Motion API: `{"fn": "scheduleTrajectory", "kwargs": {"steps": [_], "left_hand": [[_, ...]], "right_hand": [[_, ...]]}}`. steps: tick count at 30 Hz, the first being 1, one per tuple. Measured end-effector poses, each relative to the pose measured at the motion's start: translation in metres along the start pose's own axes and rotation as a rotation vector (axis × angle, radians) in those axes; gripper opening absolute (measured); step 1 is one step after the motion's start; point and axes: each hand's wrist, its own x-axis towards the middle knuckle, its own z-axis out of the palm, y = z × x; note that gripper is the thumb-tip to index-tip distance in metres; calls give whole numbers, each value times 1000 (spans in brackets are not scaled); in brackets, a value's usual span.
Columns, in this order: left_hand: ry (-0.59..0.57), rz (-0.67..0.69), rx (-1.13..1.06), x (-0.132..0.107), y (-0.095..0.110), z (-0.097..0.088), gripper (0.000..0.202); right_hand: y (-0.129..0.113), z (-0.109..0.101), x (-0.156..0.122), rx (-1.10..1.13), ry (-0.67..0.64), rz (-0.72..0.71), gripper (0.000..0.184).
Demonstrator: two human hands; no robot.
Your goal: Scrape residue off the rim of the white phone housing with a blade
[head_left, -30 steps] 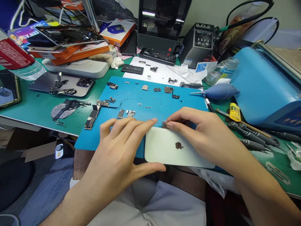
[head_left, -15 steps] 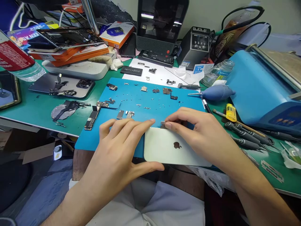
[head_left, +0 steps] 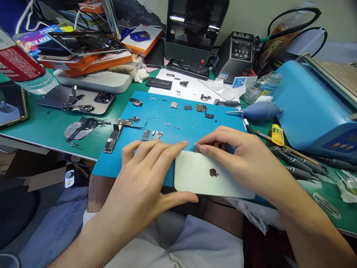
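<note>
A pale phone (head_left: 192, 173) with a dark apple logo lies back up at the near edge of the blue mat (head_left: 111, 167). My left hand (head_left: 147, 171) spans its left end, forefinger along the far edge and thumb along the near edge. Above the far edge, my right hand (head_left: 231, 149) pinches a thin metal blade (head_left: 196, 147) between thumb and forefinger, its other fingers curled. The blade sits at the phone's far rim; how deep it reaches I cannot tell. My right hand and forearm cover the phone's right part.
Tiny screws and phone parts dot the mat, with a logic board (head_left: 112, 139) at its left edge. A blue air blower (head_left: 262, 110), screwdrivers (head_left: 292, 160) and a razor blade (head_left: 326, 205) lie to the right, beside a blue machine (head_left: 304, 104). A grey phone back (head_left: 92, 98) lies left.
The whole view has shifted slightly, so everything sits a little further right. Both hands keep their places on the phone, and the blade stays at its far edge.
</note>
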Motion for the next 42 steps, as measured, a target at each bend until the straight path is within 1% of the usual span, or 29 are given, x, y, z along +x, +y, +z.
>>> {"fn": "scheduleTrajectory", "kwargs": {"steps": [2, 6, 9, 12, 14, 17, 19, 20, 23, 25, 35, 39, 42], "left_hand": [[-3, 1, 4, 0, 0, 0, 70], [-15, -6, 6, 0, 1, -1, 69], [-11, -13, 9, 0, 1, -1, 68], [-6, -8, 3, 0, 1, -1, 67], [-11, -6, -2, 0, 1, -1, 67], [-17, -6, -1, 1, 1, -1, 68], [-16, -5, 0, 1, 1, -1, 68], [-17, -6, -1, 1, 1, -1, 68], [-19, -10, -9, 0, 0, -1, 69], [-14, -11, -10, -1, 1, -1, 70], [-25, -18, -13, 0, 1, -2, 71], [-28, -25, -10, 0, 1, -1, 74], [-24, -26, -11, 0, 1, -1, 75]], "right_hand": [[1, -1, 0, -18, -3, -37, 17], [4, -6, -3, -69, -7, -170, 17], [5, -8, -5, -97, -5, -223, 17], [4, -6, -6, -93, -5, -209, 18], [4, -5, -6, -73, 6, -151, 18], [5, -4, -5, -34, 107, -46, 16], [4, -4, -6, -34, 162, -45, 14], [4, -3, -6, -46, 163, -75, 14], [0, 1, -8, -111, 107, -205, 15], [-2, 4, -9, -150, 89, -251, 14], [-3, 3, -6, -180, 35, -263, 15], [-2, 2, -5, -207, 18, -300, 16], [0, 2, -6, -252, 21, -353, 16]]}}
